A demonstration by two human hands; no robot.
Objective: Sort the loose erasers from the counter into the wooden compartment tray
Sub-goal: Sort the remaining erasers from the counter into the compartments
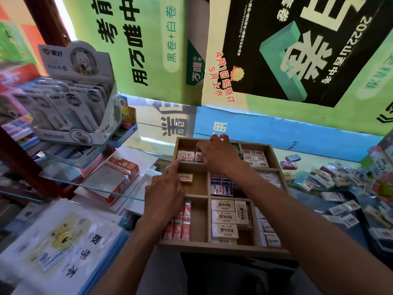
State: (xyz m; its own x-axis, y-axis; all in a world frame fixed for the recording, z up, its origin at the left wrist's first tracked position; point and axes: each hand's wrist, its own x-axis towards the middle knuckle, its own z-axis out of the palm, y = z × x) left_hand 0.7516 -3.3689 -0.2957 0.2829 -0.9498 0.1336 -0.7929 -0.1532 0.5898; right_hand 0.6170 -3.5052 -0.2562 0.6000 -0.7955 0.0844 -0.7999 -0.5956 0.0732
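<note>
The wooden compartment tray lies in front of me with wrapped erasers in most sections. My right hand reaches into the far-left section, its fingertips on a row of small white erasers; whether it pinches one is hidden. My left hand hovers over the tray's left side, forefinger stretched onto the divider by that row. A single beige eraser lies in the section beneath it. Red 2B erasers fill the near-left section. Loose erasers are heaped on the counter to the right.
A glass shelf edge juts in at the left, with a red 2B box under it. A display box of pens stands at the far left. Booklets lie at the near left. Posters cover the wall behind.
</note>
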